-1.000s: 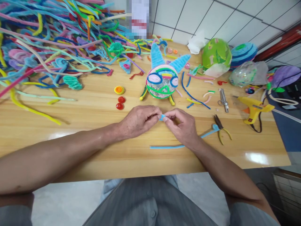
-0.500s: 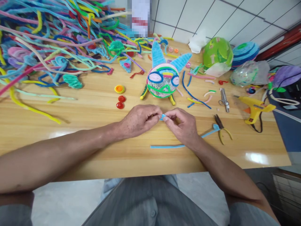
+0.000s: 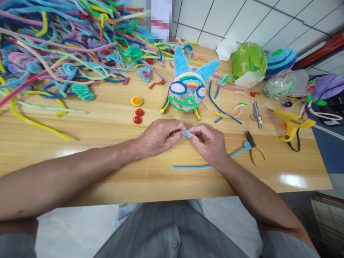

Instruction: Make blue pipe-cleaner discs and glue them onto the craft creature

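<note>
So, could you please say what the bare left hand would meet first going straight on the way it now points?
The bare left hand would most likely meet the bare right hand, just beyond the small light-blue piece both pinch; the exact gap is unclear.

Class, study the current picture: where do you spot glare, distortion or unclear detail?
Head view: glare whitens the tabletop towards its right end, with a fainter patch beside the left forearm; head view: the wall tiles slant, and a pixelated patch hides detail at the top; head view: the blue piece is too small and covered to read.
</note>
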Available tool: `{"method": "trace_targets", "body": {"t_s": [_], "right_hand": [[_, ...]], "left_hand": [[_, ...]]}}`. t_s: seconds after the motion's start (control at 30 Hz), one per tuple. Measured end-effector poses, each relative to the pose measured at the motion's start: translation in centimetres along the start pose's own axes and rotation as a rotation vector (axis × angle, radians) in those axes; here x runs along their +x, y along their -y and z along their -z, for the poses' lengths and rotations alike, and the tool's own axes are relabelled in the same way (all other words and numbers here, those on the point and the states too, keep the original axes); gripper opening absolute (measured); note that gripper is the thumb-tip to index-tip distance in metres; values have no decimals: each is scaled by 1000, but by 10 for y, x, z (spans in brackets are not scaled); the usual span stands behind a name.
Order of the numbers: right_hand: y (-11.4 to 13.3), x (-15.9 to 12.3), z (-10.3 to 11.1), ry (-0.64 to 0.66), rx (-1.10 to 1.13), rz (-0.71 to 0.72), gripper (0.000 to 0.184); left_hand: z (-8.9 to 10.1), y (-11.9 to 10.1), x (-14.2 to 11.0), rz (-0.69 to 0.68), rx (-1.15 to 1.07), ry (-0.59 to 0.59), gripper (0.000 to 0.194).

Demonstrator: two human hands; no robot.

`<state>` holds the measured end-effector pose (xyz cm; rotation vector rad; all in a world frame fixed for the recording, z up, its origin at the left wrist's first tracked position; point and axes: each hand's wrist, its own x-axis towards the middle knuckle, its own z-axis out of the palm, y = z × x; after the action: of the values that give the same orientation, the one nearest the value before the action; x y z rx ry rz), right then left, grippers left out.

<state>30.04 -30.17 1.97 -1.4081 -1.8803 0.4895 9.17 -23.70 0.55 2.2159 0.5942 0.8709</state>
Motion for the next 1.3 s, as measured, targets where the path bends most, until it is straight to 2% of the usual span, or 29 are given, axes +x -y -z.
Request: {"method": "trace_targets", "body": {"t_s": [0.9,1.13,1.3], "right_hand": [[0,0,0,-24,-4,27,6],[1,0,6,20,32,7,23],[1,1,4,-7,24,-19,21]], "left_hand": [[-1,0,-1,-11,32,-21,15],[-1,-1,-1,-43,19,-30,14],[-1,-2,-1,-41,33,-20,15]]}}
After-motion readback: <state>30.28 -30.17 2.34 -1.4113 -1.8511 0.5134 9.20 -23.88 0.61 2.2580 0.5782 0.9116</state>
